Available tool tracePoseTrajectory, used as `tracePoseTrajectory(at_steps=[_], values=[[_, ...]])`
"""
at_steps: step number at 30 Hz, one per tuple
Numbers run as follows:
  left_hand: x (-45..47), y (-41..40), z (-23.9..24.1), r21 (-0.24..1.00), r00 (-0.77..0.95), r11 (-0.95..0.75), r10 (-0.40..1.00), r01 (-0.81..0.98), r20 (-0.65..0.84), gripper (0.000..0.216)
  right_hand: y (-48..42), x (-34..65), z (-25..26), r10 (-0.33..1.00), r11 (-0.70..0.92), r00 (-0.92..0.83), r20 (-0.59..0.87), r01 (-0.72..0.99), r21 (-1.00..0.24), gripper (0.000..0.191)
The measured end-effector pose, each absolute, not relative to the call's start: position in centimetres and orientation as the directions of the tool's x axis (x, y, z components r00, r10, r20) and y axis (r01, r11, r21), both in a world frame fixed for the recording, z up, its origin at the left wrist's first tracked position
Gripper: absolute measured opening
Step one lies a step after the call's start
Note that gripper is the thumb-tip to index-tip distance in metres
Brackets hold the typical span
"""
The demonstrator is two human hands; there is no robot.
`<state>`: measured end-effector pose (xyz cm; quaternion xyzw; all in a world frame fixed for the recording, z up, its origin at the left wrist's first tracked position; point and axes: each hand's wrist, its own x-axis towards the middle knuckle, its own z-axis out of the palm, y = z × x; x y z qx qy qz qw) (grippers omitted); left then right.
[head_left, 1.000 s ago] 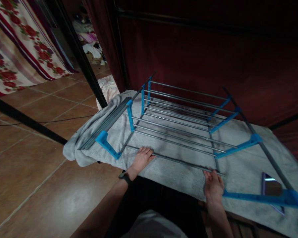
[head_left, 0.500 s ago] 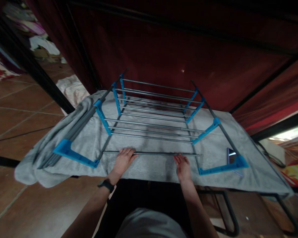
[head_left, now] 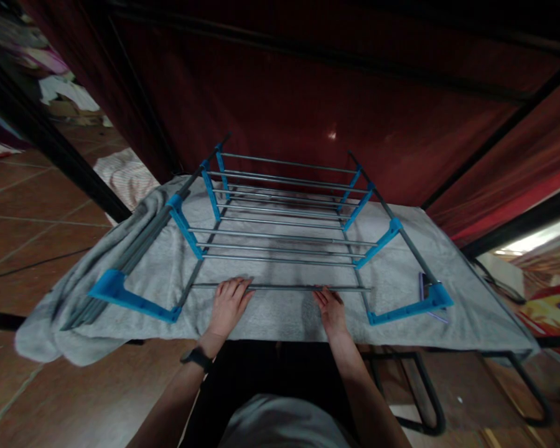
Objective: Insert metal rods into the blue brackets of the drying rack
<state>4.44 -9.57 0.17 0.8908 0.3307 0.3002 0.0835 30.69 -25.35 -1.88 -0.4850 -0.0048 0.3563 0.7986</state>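
A folding drying rack (head_left: 280,236) with grey metal rods and blue plastic brackets lies across a grey blanket. Its nearest metal rod (head_left: 284,288) runs crosswise in front of me. My left hand (head_left: 228,305), with a dark band on the wrist, has its fingers curled over this rod near the left end. My right hand (head_left: 331,311) holds the same rod towards the right, fingertips on top and thumb hidden. Blue brackets (head_left: 142,305) angle outward at the near corners of the rack.
The grey blanket (head_left: 270,320) covers the surface and is bunched at the left. A phone-like flat object (head_left: 422,287) lies partly behind the right bracket. A dark red panel (head_left: 270,99) stands behind, with dark frame bars at both sides. Metal tube legs (head_left: 432,386) show below right.
The view has shifted slightly, so the rack appears a little further left. My right hand has slid slightly left along the rod, closer to my left hand. Both hands stay on the rod.
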Motion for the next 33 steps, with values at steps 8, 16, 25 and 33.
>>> tracePoseTrajectory(at_steps=[8,16,25,33], values=[[9.0,-13.9,-0.6,0.999,0.304,-0.01,0.953,0.04,-0.003,0.028,-26.3,31.5,-1.5,0.55,0.31,0.774,-0.315,-0.54,-0.783,0.014],[8.7,-11.6,0.9,0.697,0.156,0.461,0.876,-0.549,-0.456,0.01,-27.2,31.6,-1.8,0.562,0.317,0.773,-0.295,-0.53,-0.787,0.019],[5.9,-9.4,1.5,0.701,-0.055,0.29,0.904,-0.652,-0.425,0.016,-27.4,32.2,-2.6,0.528,0.365,0.784,-0.325,-0.556,-0.747,0.021],[4.6,-7.9,1.0,0.687,-0.114,0.236,0.899,-0.687,-0.422,0.011,-27.5,32.6,-3.2,0.56,0.375,0.772,-0.301,-0.56,-0.739,0.027]])
